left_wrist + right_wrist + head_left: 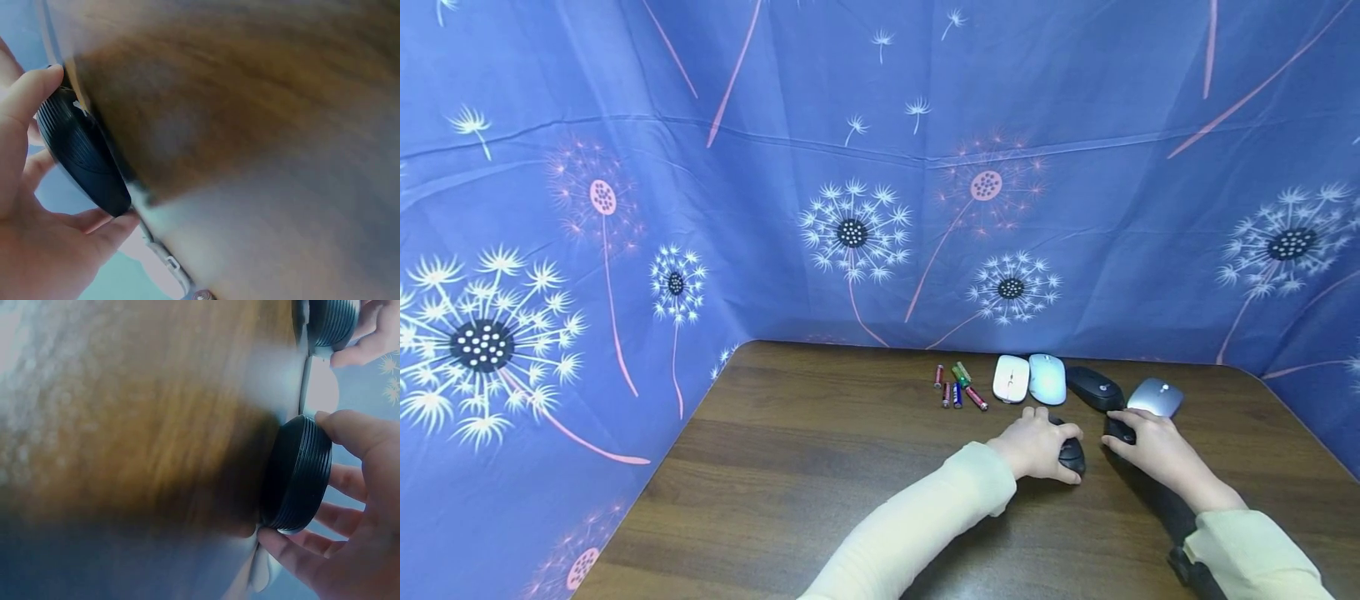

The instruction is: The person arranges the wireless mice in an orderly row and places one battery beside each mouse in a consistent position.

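Note:
My left hand grips a black computer mouse, thumb on one side and fingers on the other. In the left wrist view that mouse shows fine ribs along its side and stands close over the wooden surface. To its right, my right hand holds a second black mouse between thumb and fingertips. Its ribbed side faces the palm in the right wrist view, and much of it is hidden from the head view by the hand. A small space separates the two hands.
Behind the hands stand a white mouse, a pale blue mouse, a larger black mouse and a grey mouse. Several small batteries lie left of them. A patterned blue cloth hangs behind the wooden table.

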Available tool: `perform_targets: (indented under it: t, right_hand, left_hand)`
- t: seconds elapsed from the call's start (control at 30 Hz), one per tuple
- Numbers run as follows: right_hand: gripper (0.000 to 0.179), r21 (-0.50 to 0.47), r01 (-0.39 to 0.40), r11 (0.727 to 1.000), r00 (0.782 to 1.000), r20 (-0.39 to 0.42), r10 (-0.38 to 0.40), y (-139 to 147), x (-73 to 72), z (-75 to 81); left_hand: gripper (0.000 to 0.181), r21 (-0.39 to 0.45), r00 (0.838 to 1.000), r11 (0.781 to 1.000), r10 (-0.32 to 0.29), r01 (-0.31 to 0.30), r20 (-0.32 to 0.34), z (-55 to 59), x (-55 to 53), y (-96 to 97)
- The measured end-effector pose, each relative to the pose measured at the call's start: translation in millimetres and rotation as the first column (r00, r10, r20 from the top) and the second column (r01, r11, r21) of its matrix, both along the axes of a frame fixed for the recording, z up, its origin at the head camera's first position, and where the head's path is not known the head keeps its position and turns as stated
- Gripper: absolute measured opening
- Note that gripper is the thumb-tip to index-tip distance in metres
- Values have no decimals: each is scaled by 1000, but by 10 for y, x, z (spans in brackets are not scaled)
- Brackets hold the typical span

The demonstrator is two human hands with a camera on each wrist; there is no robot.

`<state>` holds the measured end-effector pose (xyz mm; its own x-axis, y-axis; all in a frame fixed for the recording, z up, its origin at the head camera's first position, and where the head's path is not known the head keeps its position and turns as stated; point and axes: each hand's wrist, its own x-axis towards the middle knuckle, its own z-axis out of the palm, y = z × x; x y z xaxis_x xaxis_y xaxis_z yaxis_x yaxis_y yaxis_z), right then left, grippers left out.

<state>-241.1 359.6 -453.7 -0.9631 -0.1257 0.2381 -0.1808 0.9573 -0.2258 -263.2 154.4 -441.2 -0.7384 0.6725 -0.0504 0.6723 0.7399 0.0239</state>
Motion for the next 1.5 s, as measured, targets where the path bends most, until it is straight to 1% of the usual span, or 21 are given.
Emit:
perform_targets:
  t: [0.17, 0.27, 0.4, 0.57, 0.63, 0.83, 0.97, 1.1, 1.2, 1.33, 1.5]
  right_hand:
    - [47, 1, 9, 1000, 1000, -1, -9, -15, -1, -8]
    - [47, -1, 12, 1000, 1000, -6, -12, -28, 0, -6]
    - [47, -10, 22, 1000, 1000, 8, -22, -27, 9, 13]
    - [49, -20, 43, 999, 998, 41, -42, -20, 22, 21]
    - [49, -22, 42, 999, 998, 38, -41, -17, 21, 17]
    - [48, -28, 7, 1000, 1000, -6, -7, 1, 28, 16]
    - [50, -27, 15, 1000, 1000, 12, -15, -8, 29, 28]
    - [50, -30, 25, 999, 999, 32, -24, -20, 24, 30]
    - [50, -39, 22, 999, 1000, 18, -21, -20, 28, 22]
    - [50, -48, 14, 999, 1000, -10, -14, -8, 33, 3]
    - [51, -39, 23, 999, 1000, -2, -23, 3, 32, -8]
  left_hand:
    - [64, -7, 997, 999, -51, 51, -51, 36, 13, -85]
    - [64, -4, 995, 997, -71, 71, -65, 67, 27, -136]
    - [65, 4, 993, 996, -87, 88, -85, 110, 54, -207]
    - [66, 0, 985, 993, -118, 119, -125, 164, 107, -310]
    - [65, 1, 984, 992, -127, 128, -128, 186, 125, -361]
    - [64, 10, 978, 987, -157, 160, -139, 240, 171, -527]
    - [64, 31, 977, 985, -167, 172, -130, 248, 194, -638]
    - [65, 57, 979, 983, -169, 176, -113, 234, 203, -741]
    - [65, 73, 978, 980, -176, 184, -112, 229, 210, -806]
    - [65, 94, 981, 979, -169, 178, -99, 252, 230, -883]
    - [64, 111, 983, 979, -162, 171, -89, 298, 273, -980]
